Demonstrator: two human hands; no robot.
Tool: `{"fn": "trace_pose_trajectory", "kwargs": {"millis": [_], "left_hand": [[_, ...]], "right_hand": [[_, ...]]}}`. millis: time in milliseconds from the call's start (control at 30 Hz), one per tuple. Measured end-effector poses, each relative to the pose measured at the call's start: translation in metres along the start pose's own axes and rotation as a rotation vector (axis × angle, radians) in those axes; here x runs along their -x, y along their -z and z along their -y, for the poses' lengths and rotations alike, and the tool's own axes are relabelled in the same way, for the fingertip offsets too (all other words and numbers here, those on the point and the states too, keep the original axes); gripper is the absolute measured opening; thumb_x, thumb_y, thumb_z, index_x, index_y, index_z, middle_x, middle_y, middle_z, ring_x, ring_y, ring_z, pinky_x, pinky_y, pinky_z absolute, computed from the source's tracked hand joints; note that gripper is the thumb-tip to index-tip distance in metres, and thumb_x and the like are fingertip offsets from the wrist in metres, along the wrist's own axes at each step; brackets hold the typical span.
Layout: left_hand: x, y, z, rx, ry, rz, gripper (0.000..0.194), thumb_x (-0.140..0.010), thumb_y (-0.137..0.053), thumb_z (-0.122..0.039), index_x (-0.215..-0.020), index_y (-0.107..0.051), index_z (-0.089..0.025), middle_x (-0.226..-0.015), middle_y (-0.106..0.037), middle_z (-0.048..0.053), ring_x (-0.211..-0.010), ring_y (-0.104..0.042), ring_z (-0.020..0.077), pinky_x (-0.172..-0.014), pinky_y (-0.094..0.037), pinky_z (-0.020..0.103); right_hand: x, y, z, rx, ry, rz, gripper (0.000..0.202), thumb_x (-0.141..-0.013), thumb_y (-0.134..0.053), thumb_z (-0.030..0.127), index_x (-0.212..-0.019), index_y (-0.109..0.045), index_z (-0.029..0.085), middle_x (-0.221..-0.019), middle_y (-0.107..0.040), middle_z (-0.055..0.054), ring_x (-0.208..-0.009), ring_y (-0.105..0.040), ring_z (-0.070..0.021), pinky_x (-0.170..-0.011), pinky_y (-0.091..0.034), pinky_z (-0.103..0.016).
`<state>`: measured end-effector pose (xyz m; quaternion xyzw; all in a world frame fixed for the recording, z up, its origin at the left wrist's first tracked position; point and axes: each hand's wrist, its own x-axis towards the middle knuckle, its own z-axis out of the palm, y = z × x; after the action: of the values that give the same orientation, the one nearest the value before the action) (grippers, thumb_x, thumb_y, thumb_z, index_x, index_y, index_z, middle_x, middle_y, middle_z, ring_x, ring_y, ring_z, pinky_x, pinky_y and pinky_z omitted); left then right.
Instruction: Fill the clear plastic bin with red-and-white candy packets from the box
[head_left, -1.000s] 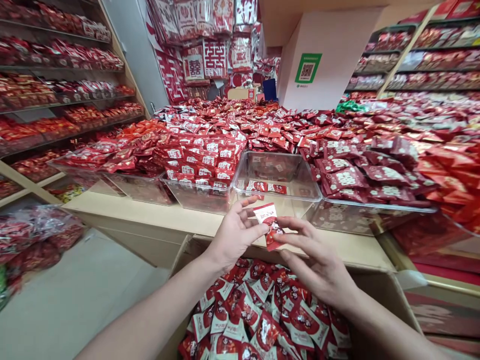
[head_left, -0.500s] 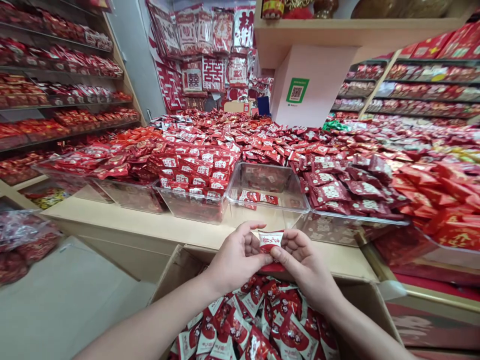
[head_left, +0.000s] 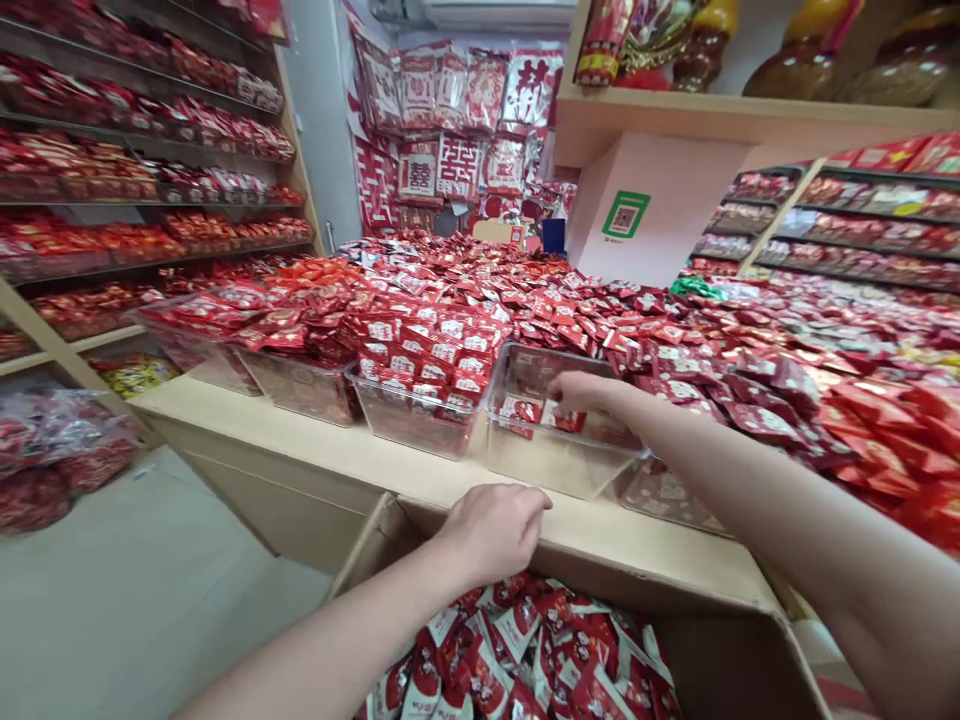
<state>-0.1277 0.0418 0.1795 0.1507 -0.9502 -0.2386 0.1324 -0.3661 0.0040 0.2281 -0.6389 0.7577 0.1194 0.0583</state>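
Observation:
My right hand [head_left: 586,392] reaches down into a clear plastic bin [head_left: 555,468], fingers pinched on a small red-and-white candy packet [head_left: 552,413] partly hidden beneath them. A few similar packets [head_left: 519,410] lie flat on the bin's floor beside my fingertips. Nearer to me, my left hand [head_left: 501,530] is curled closed above the far edge of an open cardboard box [head_left: 637,572]. Its back faces me, so anything inside the fingers is hidden. Loose red-and-white candy packets [head_left: 517,640] fill the lower part of the box.
A bin heaped with red packets [head_left: 427,350] adjoins on the left; dark red packets [head_left: 765,395] are piled on the right. A wooden ledge [head_left: 300,440] runs in front of the bins. Overhead juts a shelf [head_left: 675,115], with a white panel [head_left: 652,205] under it.
My hands have parted: the right carried the packet forward into the clear bin, while the left stayed over the box and curled closed. The view has shifted slightly.

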Motion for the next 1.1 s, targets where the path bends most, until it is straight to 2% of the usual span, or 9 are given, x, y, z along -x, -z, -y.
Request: {"fn": "trace_pose_trajectory", "kwargs": {"millis": [100,200,300,367,567,667,767,867,1100], "left_hand": [[0.004,0.0,0.001,-0.06,-0.005,0.01,0.028,-0.078,-0.037,-0.023,-0.098,-0.055,-0.023,-0.091,-0.063,0.003,-0.084,-0.056,0.0177,-0.076,-0.042,0.03],[0.005,0.0,0.005,-0.071,-0.026,0.023,0.029,-0.078,-0.035,-0.023,-0.099,-0.054,-0.023,-0.09,-0.063,0.003,-0.083,-0.057,0.0184,-0.074,-0.043,0.031],[0.004,-0.001,0.007,-0.045,-0.026,0.043,0.028,-0.078,-0.034,-0.023,-0.098,-0.054,-0.023,-0.088,-0.063,0.003,-0.08,-0.057,0.0184,-0.072,-0.043,0.031],[0.003,-0.001,0.007,-0.017,-0.022,0.056,0.028,-0.079,-0.033,-0.024,-0.097,-0.054,-0.023,-0.088,-0.063,0.003,-0.08,-0.057,0.0185,-0.072,-0.043,0.032],[0.001,-0.001,0.007,0.026,-0.013,0.074,0.028,-0.079,-0.033,-0.024,-0.098,-0.054,-0.023,-0.091,-0.062,0.003,-0.083,-0.057,0.0193,-0.074,-0.042,0.033],[0.001,0.0,0.007,0.024,-0.015,0.078,0.029,-0.079,-0.033,-0.024,-0.099,-0.054,-0.023,-0.092,-0.062,0.003,-0.083,-0.057,0.0196,-0.074,-0.042,0.033],[0.0,0.0,0.007,0.033,-0.013,0.071,0.028,-0.079,-0.034,-0.024,-0.098,-0.055,-0.024,-0.091,-0.062,0.003,-0.083,-0.057,0.0188,-0.074,-0.042,0.031],[-0.001,0.0,0.006,0.036,-0.003,0.057,0.029,-0.079,-0.034,-0.023,-0.098,-0.055,-0.023,-0.09,-0.063,0.002,-0.084,-0.056,0.018,-0.075,-0.041,0.03],[-0.002,0.001,0.006,0.034,0.0,0.038,0.03,-0.079,-0.033,-0.024,-0.097,-0.057,-0.023,-0.089,-0.063,0.002,-0.086,-0.056,0.0176,-0.076,-0.04,0.029]], "right_hand": [[-0.024,-0.025,0.004,0.077,0.074,0.163,0.016,-0.059,-0.058,0.019,-0.073,-0.062,0.015,-0.073,-0.063,-0.006,-0.066,-0.056,-0.0175,-0.051,-0.035,-0.023],[-0.033,-0.039,0.007,0.091,0.054,0.141,0.022,-0.056,-0.059,0.019,-0.078,-0.062,0.014,-0.076,-0.063,-0.007,-0.067,-0.057,-0.0182,-0.051,-0.036,-0.022],[-0.035,-0.041,0.008,0.132,0.002,0.025,0.028,-0.056,-0.06,0.021,-0.082,-0.061,0.012,-0.08,-0.063,-0.01,-0.071,-0.057,-0.0201,-0.053,-0.037,-0.023],[-0.034,-0.041,0.01,0.12,-0.006,0.003,0.028,-0.057,-0.06,0.024,-0.082,-0.061,0.013,-0.081,-0.063,-0.01,-0.072,-0.057,-0.0202,-0.053,-0.037,-0.023],[-0.031,-0.041,0.016,0.137,-0.035,0.204,0.024,-0.057,-0.06,0.023,-0.077,-0.064,0.01,-0.078,-0.063,-0.012,-0.071,-0.058,-0.0227,-0.054,-0.038,-0.025],[-0.033,-0.041,0.019,0.057,0.03,0.081,0.026,-0.063,-0.054,0.024,-0.084,-0.062,0.012,-0.082,-0.063,-0.011,-0.073,-0.057,-0.0215,-0.059,-0.039,-0.025],[-0.033,-0.041,0.023,-0.064,0.23,-0.069,0.033,-0.068,-0.05,0.024,-0.1,-0.057,0.017,-0.092,-0.061,-0.007,-0.082,-0.055,-0.0185,-0.068,-0.039,-0.023],[-0.03,-0.041,0.028,-0.053,0.346,-0.056,0.037,-0.069,-0.049,0.023,-0.106,-0.055,0.02,-0.096,-0.06,-0.008,-0.085,-0.054,-0.0194,-0.071,-0.038,-0.024],[-0.027,-0.037,0.024,-0.003,0.302,-0.009,0.038,-0.071,-0.049,0.025,-0.107,-0.055,0.02,-0.095,-0.06,-0.008,-0.084,-0.054,-0.0192,-0.07,-0.039,-0.024]]}}
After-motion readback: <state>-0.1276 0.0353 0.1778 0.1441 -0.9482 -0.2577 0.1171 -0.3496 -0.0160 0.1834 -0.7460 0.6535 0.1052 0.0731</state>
